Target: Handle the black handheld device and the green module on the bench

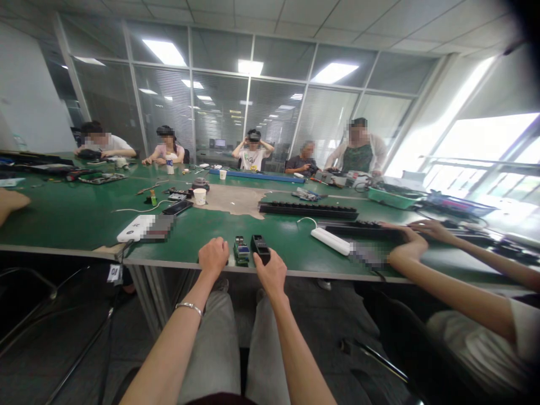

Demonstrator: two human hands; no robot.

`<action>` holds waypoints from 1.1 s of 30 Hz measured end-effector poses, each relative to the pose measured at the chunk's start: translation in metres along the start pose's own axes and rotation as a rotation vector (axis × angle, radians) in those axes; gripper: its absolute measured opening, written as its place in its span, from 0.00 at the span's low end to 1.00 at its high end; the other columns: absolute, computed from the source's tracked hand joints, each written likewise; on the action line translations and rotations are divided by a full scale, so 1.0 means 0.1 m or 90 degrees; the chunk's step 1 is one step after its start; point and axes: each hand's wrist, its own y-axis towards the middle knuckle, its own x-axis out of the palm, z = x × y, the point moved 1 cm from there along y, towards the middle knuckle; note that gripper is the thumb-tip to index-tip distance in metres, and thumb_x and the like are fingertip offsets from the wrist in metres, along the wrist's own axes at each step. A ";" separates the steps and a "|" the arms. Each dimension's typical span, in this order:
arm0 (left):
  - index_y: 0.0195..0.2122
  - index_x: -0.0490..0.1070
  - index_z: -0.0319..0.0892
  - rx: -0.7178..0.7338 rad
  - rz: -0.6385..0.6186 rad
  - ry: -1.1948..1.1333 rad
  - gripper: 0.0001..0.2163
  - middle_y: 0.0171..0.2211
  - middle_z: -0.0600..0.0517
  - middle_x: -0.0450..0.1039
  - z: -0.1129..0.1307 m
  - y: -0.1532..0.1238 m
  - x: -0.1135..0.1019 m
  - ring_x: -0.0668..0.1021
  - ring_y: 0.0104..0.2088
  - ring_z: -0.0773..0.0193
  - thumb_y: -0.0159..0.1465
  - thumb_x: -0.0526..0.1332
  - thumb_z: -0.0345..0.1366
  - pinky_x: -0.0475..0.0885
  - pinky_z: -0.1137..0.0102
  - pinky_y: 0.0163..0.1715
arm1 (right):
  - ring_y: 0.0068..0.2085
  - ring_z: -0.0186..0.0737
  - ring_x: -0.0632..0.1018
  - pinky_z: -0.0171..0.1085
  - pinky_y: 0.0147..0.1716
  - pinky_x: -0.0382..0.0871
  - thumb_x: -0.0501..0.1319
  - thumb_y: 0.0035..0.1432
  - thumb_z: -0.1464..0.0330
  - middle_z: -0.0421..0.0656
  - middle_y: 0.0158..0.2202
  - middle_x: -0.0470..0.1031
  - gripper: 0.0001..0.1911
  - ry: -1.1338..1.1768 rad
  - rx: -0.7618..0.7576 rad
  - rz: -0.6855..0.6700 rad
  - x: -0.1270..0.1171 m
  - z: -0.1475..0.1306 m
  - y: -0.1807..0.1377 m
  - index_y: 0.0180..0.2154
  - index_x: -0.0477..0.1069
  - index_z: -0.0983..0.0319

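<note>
My right hand (270, 271) grips a black, oblong plastic housing (260, 247) with openings in its upper face, thumb on its left side and fingers on its right. To the left of the housing, a green circuit board (242, 251) with metal parts and a small bluish panel lies on the table near the front edge. My left hand (214, 256) is closed in a loose fist on the table, just left of the board and apart from it. Nothing shows in that fist; its palm side faces away from me.
The green table (185, 247) carries a white power bank (134, 228) on the left and a paper cup (199, 196) farther back. A black slotted strip (307, 210) and a white bar-shaped device (331, 241) lie to the right. A neighbour's arms (455, 281) reach in at right; several people sit or stand opposite.
</note>
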 end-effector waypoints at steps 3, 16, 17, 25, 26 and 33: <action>0.39 0.72 0.43 -0.004 -0.006 -0.004 0.19 0.40 0.45 0.74 0.01 0.00 -0.01 0.76 0.41 0.59 0.69 0.45 0.46 0.65 0.69 0.38 | 0.46 0.48 0.75 0.41 0.48 0.63 0.58 0.58 0.54 0.54 0.44 0.75 0.27 -0.012 -0.006 0.006 0.03 0.04 -0.02 0.50 0.69 0.68; 0.39 0.73 0.43 -0.007 -0.009 -0.006 0.18 0.41 0.45 0.74 0.02 -0.02 -0.04 0.76 0.41 0.59 0.69 0.45 0.45 0.65 0.69 0.39 | 0.47 0.49 0.75 0.43 0.49 0.63 0.57 0.58 0.56 0.54 0.45 0.76 0.25 0.022 -0.022 0.004 -0.02 0.07 -0.06 0.50 0.70 0.67; 0.39 0.73 0.43 -0.006 -0.008 -0.007 0.18 0.41 0.45 0.74 0.02 -0.01 -0.04 0.76 0.41 0.59 0.69 0.45 0.45 0.65 0.69 0.39 | 0.46 0.48 0.75 0.42 0.48 0.63 0.57 0.58 0.56 0.52 0.43 0.76 0.24 0.032 -0.021 -0.002 -0.03 0.06 -0.05 0.49 0.71 0.66; 0.39 0.72 0.44 -0.007 -0.006 -0.008 0.18 0.41 0.45 0.75 0.02 -0.02 -0.04 0.76 0.41 0.59 0.69 0.45 0.46 0.65 0.69 0.39 | 0.44 0.43 0.76 0.36 0.44 0.65 0.57 0.59 0.54 0.46 0.42 0.77 0.22 0.161 0.037 -0.015 -0.26 -0.30 0.06 0.47 0.71 0.62; 0.40 0.72 0.44 -0.008 -0.008 -0.007 0.19 0.41 0.45 0.75 0.02 -0.02 -0.05 0.76 0.41 0.59 0.69 0.45 0.46 0.65 0.69 0.39 | 0.44 0.42 0.76 0.35 0.44 0.65 0.56 0.59 0.55 0.46 0.42 0.77 0.21 0.172 0.025 -0.023 -0.27 -0.37 0.07 0.46 0.72 0.62; 0.40 0.73 0.43 -0.011 -0.008 -0.001 0.19 0.40 0.45 0.75 0.03 -0.03 -0.07 0.77 0.40 0.59 0.69 0.45 0.46 0.66 0.69 0.39 | 0.40 0.41 0.76 0.34 0.39 0.64 0.58 0.58 0.56 0.45 0.38 0.78 0.17 0.129 -0.002 -0.055 -0.15 -0.71 0.10 0.41 0.73 0.61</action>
